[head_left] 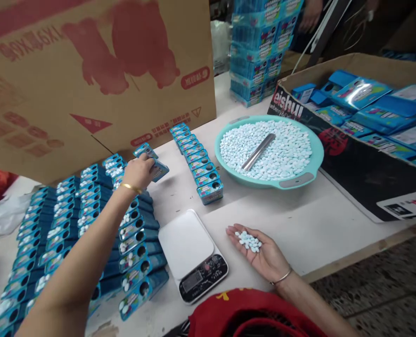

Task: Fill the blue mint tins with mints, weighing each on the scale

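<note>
My left hand (138, 172) is closed around a small blue candy tin (160, 171), tilted beside the far end of the rows of tins. Palm up near the table's front, my right hand (264, 260) cups a little heap of pale blue candies (249, 241), fingers stretched out. A kitchen scale (187, 243) with a bare white plate lies between my arms. Beyond it runs a single row of blue tins (210, 189) with dark round openings. A turquoise basin (301, 180) full of the same candies holds a metal tube-like scoop (259, 151).
Several rows of blue tins (137, 295), many with candies on top, fill the left side. A large cardboard carton (141, 70) stands behind them. Wrapped tin stacks (253, 56) rise at the back. An open box (352, 164) of blue tins is on the right; a person's hand (311, 16) shows behind.
</note>
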`<state>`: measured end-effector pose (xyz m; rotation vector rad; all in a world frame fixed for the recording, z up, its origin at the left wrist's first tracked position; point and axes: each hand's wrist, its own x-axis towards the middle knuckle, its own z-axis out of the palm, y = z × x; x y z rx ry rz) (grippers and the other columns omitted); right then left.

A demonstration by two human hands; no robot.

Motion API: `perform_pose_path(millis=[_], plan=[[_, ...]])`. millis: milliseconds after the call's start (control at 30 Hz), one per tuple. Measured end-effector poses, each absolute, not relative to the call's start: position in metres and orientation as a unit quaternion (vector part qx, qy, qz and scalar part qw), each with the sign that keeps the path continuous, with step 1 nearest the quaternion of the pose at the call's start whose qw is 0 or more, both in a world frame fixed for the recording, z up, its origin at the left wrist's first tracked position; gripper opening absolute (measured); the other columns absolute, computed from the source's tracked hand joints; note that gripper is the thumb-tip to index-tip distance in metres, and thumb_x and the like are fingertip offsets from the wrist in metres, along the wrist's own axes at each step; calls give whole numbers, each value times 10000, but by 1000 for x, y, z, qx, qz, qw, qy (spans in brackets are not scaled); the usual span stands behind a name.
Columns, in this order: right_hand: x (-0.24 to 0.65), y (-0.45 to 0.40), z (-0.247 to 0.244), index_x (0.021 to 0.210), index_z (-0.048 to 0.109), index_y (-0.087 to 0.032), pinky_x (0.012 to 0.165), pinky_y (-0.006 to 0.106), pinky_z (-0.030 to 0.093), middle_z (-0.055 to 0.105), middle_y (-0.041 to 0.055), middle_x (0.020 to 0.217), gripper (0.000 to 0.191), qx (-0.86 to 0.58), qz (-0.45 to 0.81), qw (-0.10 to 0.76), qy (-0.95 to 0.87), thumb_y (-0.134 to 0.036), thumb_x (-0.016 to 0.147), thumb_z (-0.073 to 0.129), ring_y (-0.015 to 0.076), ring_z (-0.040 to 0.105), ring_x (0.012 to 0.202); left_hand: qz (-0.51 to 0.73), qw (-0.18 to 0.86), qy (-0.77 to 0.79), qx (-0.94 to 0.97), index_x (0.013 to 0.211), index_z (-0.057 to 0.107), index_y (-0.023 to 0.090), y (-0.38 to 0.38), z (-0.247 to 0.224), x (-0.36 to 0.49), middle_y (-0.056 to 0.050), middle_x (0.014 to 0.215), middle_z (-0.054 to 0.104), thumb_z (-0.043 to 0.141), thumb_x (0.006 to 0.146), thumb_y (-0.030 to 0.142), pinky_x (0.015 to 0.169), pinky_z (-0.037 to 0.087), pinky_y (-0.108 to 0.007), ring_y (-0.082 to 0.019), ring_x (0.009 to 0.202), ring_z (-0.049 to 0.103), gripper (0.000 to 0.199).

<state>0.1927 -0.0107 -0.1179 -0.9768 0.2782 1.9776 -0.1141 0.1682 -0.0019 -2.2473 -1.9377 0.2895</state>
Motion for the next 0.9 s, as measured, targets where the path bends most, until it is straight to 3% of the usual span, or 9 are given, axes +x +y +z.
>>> perform_pose_path(millis=[133, 233, 400, 500, 567, 633, 700, 800, 900], plan=[[202, -25, -114, 903, 679, -56, 893, 304, 547, 723, 152, 996, 247, -398, 794, 444, 119, -92, 846, 442, 232, 663, 1023, 128, 53, -567, -812, 819, 595, 166, 74, 26, -73, -60, 987, 567, 432, 901, 354, 641, 391, -290, -172, 751, 569, 262], [204, -36, -107, 916, 671, -46, 879, 305, 556, 721, 157, 996, 249, -395, 797, 443, 115, -84, 850, 434, 243, 662, 1023, 158, 8, -541, -826, 818, 599, 173, 21, 21, -44, -53, 948, 576, 434, 911, 335, 600, 386, -279, -152, 694, 564, 249], [205, -55, -88, 951, 656, -37, 857, 298, 563, 712, 170, 1022, 255, -387, 807, 434, 102, -87, 868, 421, 248, 657, 1031, 156, -11, -536, -830, 865, 604, 154, -5, 5, -28, -83, 967, 590, 486, 893, 299, 669, 433, -303, -189, 786, 587, 189], [204, -69, -81, 957, 653, -30, 864, 306, 558, 713, 172, 1017, 267, -379, 815, 427, 95, -98, 882, 407, 247, 658, 1030, 48, 23, -549, -834, 971, 578, 132, -20, 12, -21, -126, 1076, 568, 557, 855, 325, 773, 454, -360, -235, 917, 565, 226], [202, -77, -78, 950, 655, -34, 859, 307, 558, 717, 167, 1004, 280, -365, 827, 418, 91, -115, 897, 393, 235, 669, 1008, -33, 10, -532, -846, 988, 557, 138, -41, 13, -7, -114, 1047, 567, 544, 864, 318, 787, 461, -365, -227, 923, 546, 219], [199, -86, -78, 944, 658, -54, 814, 296, 572, 732, 141, 947, 303, -345, 843, 403, 91, -147, 920, 370, 201, 700, 918, -72, -67, -482, -871, 989, 543, 159, -68, 6, 13, -76, 957, 573, 486, 890, 270, 748, 476, -324, -187, 861, 543, 159], [196, -95, -78, 937, 659, -85, 752, 283, 583, 744, 94, 840, 330, -326, 858, 386, 95, -185, 942, 345, 158, 716, 776, -70, -129, -437, -887, 1066, 514, 168, -95, -10, 34, -77, 1001, 567, 464, 892, 236, 728, 491, -309, -175, 861, 544, 193], [192, -108, -79, 886, 660, -118, 736, 272, 581, 726, 36, 706, 350, -330, 860, 375, 101, -200, 952, 326, 126, 698, 651, -67, -123, -449, -882, 1103, 487, 166, -121, -40, 56, -92, 1062, 551, 434, 909, 219, 752, 504, -335, -191, 909, 539, 208], [189, -118, -81, 844, 654, -134, 784, 259, 564, 721, 21, 694, 341, -366, 847, 370, 107, -180, 945, 332, 118, 700, 691, -79, -103, -454, -881, 1033, 498, 142, -134, -61, 64, -95, 1032, 553, 422, 910, 169, 747, 513, -325, -185, 879, 541, 147]])
